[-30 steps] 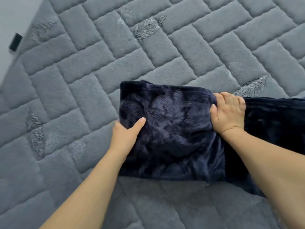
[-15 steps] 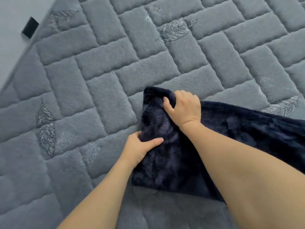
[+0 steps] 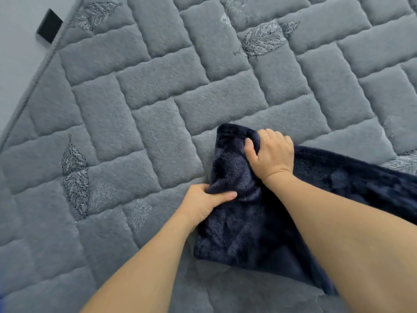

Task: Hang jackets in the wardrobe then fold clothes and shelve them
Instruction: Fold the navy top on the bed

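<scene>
Both hands are on the dark navy fleece garment [image 3: 259,224], which lies on the grey quilted bed cover [image 3: 158,91], spread over the cover's near right part and running off past the right edge of view. The left hand [image 3: 203,204] has its grip closed on the garment's left edge: thumb laid flat on top of the plush fabric, fingers tucked under it, a bunch of cloth pinched between them. The right hand [image 3: 270,154] sits farther up, at the garment's far left corner, fingers curled over and gripping a gathered fold there, thumb pressed into the pile. Between the two hands the fabric is rumpled and lifted into a ridge; below the left hand it lies flatter on the cover, its near edge straight. Both forearms are bare, coming in from the bottom of the view, the right one crossing over the garment. The cover is stitched in a brick pattern with embroidered leaf motifs [image 3: 264,41]. At the cover's far left edge, a small black tab [image 3: 48,26] shows against the pale surface beyond.
</scene>
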{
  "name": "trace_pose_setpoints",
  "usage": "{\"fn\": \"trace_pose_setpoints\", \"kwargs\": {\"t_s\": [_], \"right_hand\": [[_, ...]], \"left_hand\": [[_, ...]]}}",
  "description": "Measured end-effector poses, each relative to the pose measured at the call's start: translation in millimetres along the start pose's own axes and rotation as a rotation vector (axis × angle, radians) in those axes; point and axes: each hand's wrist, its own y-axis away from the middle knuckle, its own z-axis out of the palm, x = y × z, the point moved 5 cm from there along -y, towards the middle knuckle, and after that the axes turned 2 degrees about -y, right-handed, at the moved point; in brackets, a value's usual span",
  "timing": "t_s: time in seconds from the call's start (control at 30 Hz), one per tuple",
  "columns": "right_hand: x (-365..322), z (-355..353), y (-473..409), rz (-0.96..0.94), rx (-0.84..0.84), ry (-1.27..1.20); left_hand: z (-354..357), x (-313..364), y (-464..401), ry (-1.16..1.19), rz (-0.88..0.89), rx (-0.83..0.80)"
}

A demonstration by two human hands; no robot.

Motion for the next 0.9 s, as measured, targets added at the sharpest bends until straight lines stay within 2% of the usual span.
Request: {"fn": "trace_pose_setpoints", "kwargs": {"t_s": [0.2, 0.27, 0.37, 0.43, 0.57, 0.7, 0.8, 0.9], "right_hand": [[-0.7, -9.1, 1.2, 0.039, -0.045, -0.06], [3.1, -20.9, 10.0, 0.068, -0.206, -0.153], [-10.0, -46.4, 39.0, 0.256, -0.622, -0.352], [-41.2, -79.3, 53.4, 0.311, -0.703, -0.472], [-122.2, -186.0, 34.2, 0.317, -0.491, -0.797], [-190.8, -313.8, 24.0, 0.196, -0.31, -1.114], [-203.0, -387.2, 47.2, 0.19, -0.235, -1.235], [-180.4, -428.6, 89.0, 0.163, -0.214, -1.249]], "left_hand": [[1.4, -3.4, 3.8, 0.015, 0.088, 0.0], [5.5, -5.1, 17.0, 0.024, 0.096, -0.035], [-0.2, -8.5, 56.7, -0.069, 0.083, -0.057], [-12.5, 0.0, 97.8, -0.145, 0.115, 0.004], [-64.7, 95.1, 206.3, -0.289, 0.354, 0.249], [-100.5, 205.1, 350.3, -0.437, 0.601, 0.47], [-82.8, 246.8, 447.2, -0.654, 0.653, 0.566], [-28.4, 247.8, 505.8, -0.915, 0.616, 0.545]]}}
